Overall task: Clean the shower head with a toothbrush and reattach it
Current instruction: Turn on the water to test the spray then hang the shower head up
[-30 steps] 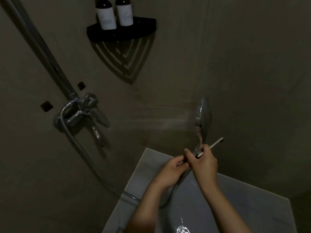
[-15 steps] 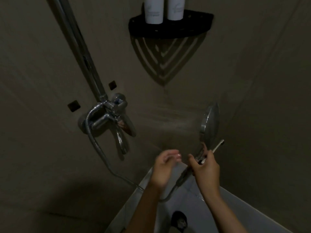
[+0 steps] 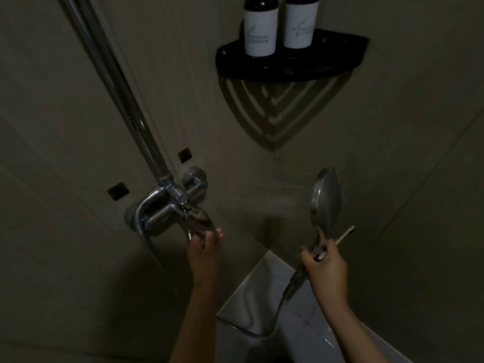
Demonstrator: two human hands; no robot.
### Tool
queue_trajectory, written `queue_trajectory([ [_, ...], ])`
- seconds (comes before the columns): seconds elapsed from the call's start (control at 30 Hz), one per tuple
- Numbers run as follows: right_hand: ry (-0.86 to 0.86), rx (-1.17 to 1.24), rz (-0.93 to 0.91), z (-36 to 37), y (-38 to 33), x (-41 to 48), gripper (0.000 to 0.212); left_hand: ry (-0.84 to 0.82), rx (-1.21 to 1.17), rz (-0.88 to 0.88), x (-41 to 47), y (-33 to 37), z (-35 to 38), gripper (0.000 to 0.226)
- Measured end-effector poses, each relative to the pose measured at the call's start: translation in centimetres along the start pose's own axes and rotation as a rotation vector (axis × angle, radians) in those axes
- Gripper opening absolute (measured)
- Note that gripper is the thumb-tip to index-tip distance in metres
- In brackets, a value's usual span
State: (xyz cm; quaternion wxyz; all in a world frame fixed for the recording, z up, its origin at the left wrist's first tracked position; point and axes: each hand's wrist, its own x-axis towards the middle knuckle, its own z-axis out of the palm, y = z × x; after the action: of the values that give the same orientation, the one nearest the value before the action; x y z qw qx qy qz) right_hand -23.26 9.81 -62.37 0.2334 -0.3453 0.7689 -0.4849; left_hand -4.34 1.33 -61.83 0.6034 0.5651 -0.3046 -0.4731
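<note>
gripping the tap lever [image 3: 200, 224] with the left hand [image 3: 205, 251], fingers curled round its lower end. holding the shower head [image 3: 326, 197] upright in the right hand [image 3: 326, 268], fingers wrapped round the handle and the toothbrush [image 3: 344, 235] together, bristle end jutting right, near the head's rim. facing left toward the tap, with faint spray. hose [image 3: 277, 313] looping down over a white ledge [image 3: 251, 292]. 2 bottles [image 3: 260, 27] on a black corner shelf [image 3: 288, 72] above.

Two white-labelled bottles [image 3: 260, 27] are placed on a black corner shelf [image 3: 288, 70], high above the right hand [image 3: 326, 268]. A chrome pipe [image 3: 125, 95] is joined to the mixer tap [image 3: 167, 205], just above the left hand [image 3: 204, 252].
</note>
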Motion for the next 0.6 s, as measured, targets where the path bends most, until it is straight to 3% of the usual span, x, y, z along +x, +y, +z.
queue_trajectory([
  [0.6, -0.036, 0.025, -0.048, -0.1, -1.0, 1.0, 0.021, 0.118, 0.008, 0.131, 0.3, -2.1, 1.3, 0.017],
])
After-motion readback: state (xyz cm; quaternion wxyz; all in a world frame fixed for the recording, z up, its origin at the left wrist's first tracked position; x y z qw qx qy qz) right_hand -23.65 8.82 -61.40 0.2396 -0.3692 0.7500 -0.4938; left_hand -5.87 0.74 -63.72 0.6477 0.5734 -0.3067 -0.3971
